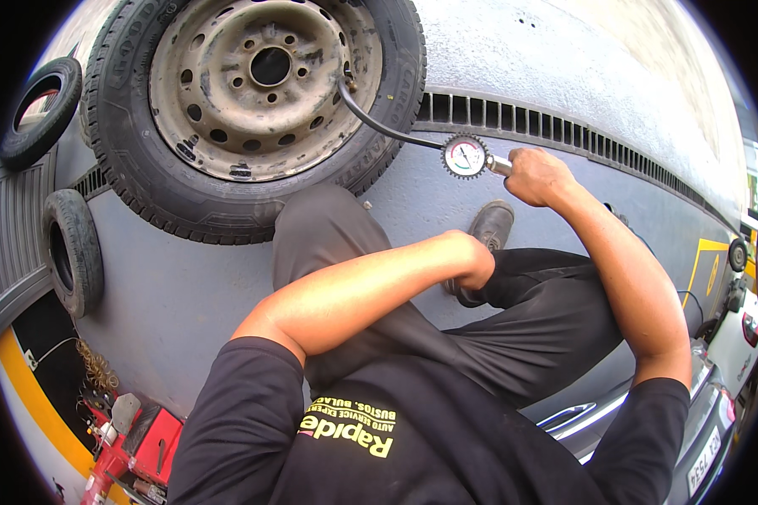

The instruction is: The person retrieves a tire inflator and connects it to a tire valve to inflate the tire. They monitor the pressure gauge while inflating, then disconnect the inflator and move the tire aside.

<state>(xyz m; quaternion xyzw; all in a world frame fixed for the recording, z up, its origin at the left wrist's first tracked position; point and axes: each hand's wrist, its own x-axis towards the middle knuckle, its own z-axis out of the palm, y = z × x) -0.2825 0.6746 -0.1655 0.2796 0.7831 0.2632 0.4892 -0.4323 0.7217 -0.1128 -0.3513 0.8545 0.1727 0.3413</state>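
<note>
My right hand [537, 178] is closed around the metal handle of a tire inflator [463, 156] with a round dial gauge. From the gauge a black hose [379, 123] curves left to the rim of a large wheel [269, 160], where its brass-coloured end sits at the valve area. The wheel has a worn, beige steel rim and a black tire, and my bent left knee is close against its near side. My left hand [473, 261] hangs bent at the wrist over my leg, near my shoe; its fingers are hidden.
A floor drain grate [556, 128] runs behind the wheel. Two loose tires, one upper [66, 105] and one lower [88, 261], stand at the left. Red equipment [156, 446] is at lower left. A car [707, 429] stands at lower right. A yellow marking [701, 265] is on the floor.
</note>
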